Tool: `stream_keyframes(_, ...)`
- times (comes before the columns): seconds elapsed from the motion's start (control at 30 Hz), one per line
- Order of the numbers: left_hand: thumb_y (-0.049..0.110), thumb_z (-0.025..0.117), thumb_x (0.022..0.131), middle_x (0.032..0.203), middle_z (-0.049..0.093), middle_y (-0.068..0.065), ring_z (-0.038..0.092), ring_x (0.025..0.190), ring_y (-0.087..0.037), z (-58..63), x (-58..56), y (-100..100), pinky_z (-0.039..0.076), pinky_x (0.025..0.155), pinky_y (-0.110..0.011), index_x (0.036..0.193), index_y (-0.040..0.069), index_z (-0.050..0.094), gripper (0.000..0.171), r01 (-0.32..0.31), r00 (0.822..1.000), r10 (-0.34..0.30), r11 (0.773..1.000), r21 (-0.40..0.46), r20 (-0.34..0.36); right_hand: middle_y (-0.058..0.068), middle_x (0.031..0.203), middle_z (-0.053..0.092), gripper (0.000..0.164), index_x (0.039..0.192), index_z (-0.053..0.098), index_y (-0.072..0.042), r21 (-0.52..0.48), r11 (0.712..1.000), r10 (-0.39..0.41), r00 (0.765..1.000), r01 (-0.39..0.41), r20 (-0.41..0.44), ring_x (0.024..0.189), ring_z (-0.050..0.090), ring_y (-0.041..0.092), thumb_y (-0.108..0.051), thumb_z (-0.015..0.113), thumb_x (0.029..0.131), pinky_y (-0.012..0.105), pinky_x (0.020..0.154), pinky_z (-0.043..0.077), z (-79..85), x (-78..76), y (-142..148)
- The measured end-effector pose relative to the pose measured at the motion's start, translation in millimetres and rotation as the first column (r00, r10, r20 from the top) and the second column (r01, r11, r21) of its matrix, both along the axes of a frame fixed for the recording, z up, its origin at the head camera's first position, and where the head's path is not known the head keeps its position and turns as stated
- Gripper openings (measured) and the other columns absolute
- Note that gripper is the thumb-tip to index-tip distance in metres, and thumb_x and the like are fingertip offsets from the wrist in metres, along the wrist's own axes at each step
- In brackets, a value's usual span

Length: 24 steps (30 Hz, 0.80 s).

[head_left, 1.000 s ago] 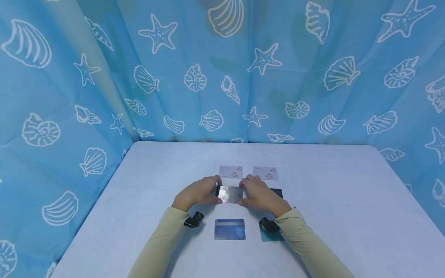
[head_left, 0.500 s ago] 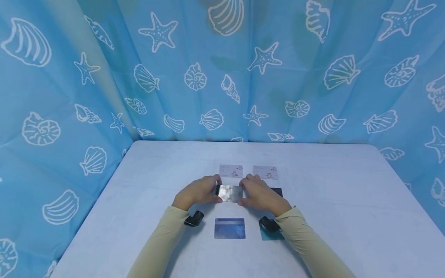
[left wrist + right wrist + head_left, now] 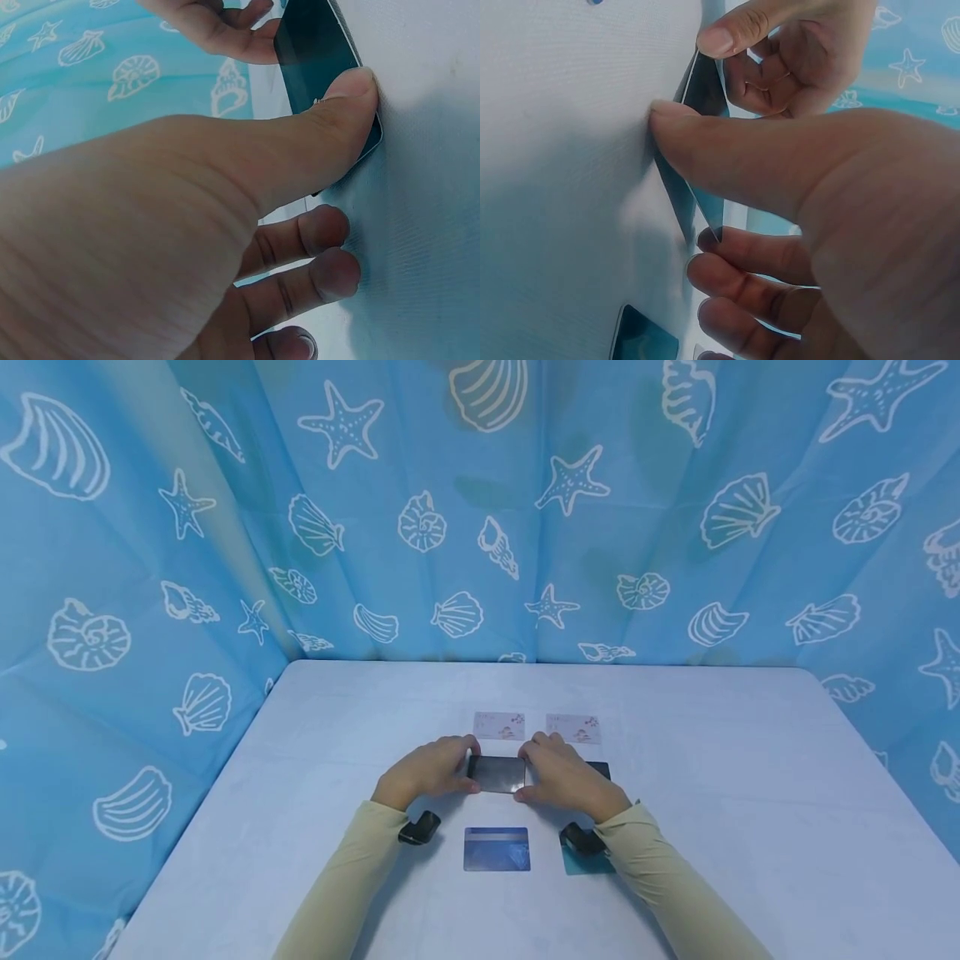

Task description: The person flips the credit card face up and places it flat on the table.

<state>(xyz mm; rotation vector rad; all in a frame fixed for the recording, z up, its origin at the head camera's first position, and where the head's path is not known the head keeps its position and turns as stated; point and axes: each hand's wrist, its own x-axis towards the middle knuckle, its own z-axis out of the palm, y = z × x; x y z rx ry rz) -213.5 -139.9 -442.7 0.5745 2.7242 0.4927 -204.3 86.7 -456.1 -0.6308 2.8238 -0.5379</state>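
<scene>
A dark, glossy card [image 3: 497,774] is held between my two hands over the middle of the white table. My left hand [image 3: 429,770] pinches its left end, thumb on the near edge and a fingertip at the far edge. At the right end, my right hand [image 3: 567,779] pinches it the same way. In the left wrist view my thumb presses on the dark face of the card [image 3: 311,56]. The right wrist view shows the card [image 3: 705,88] nearly edge-on, tilted against the cloth; a second layer beneath it may be its shadow or another card.
Two pale cards with red print, one left [image 3: 498,725] and one right [image 3: 573,728], lie behind my hands. A black card [image 3: 600,769] is partly hidden by my right hand. Nearer are a blue striped card [image 3: 497,849] and a teal card [image 3: 585,863] partly under my right wrist.
The card's face has gone from bright glare to dark, so its tilt seems slightly changed. Both hands keep their grip and place. The whole head view has shifted slightly.
</scene>
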Motion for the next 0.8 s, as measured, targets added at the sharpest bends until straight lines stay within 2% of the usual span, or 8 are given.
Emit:
stream_keyframes(0.23, 0.03, 0.083, 0.089, 0.094, 0.058, -0.002, 0.054, 0.088, -0.017, -0.9, -1.6, -0.8, 0.047, 0.081, -0.034, 0.132, 0.01, 0.059, 0.054, 0.015, 1.0, -0.015, 1.0, 0.008, 0.001, 0.007, 0.12, 0.064, 0.059, 0.128, 0.067, -0.006, 0.016, 1.0, -0.005, 1.0, 0.005, -0.016, 0.107, 0.052, 0.024, -0.033, 0.09, 0.08, 0.045, 0.1, 0.05, 1.9, 0.2, -1.4)
stream_keyframes(0.8, 0.036, 0.086, 0.085, 0.095, 0.059, -0.003, 0.056, 0.089, -0.018, 0.4, -2.2, 1.8, 0.047, 0.079, -0.033, 0.137, 0.012, 0.06, 0.062, -0.005, 1.0, 0.005, 1.0, -0.002, 0.016, 0.01, 0.128, 0.064, 0.065, 0.132, 0.067, -0.007, 0.024, 0.999, -0.026, 1.0, 0.027, -0.012, 0.109, 0.051, 0.024, -0.035, 0.091, 0.078, 0.046, 0.099, 0.049, 14.9, 4.6, -0.2)
